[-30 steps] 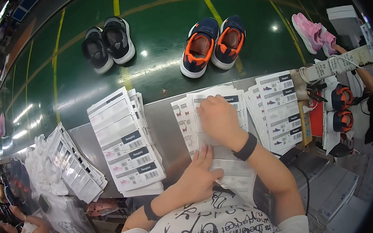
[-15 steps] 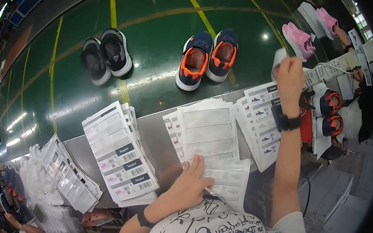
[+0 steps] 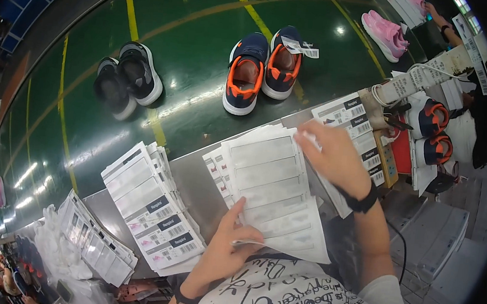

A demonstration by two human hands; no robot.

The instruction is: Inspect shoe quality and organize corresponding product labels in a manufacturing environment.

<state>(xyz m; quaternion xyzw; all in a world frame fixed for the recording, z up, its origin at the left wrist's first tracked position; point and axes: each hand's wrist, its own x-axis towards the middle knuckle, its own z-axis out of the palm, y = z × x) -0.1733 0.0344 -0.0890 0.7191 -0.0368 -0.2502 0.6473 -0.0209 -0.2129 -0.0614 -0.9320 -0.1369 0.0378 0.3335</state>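
My left hand grips the lower edge of a white label sheet, its index finger lying along the sheet and the paper curling near the thumb. My right hand has its fingertips pinched at the upper right corner of that sheet. Beyond the hands, a navy and orange pair of sneakers stands on the green surface: the left shoe is bare, and a white printed label lies across the opening of the right shoe. Another stack of printed label sheets lies partly under my right hand.
Black sneakers stand at the left on the green table, pink ones at the far right. More label stacks lie left of my hands beside crumpled white plastic. A white cable and another person's hand are at right.
My right hand has come back from the far right, where it held up a small white piece, to the label sheet. A label now lies on the right navy shoe. My left hand has shifted slightly left.
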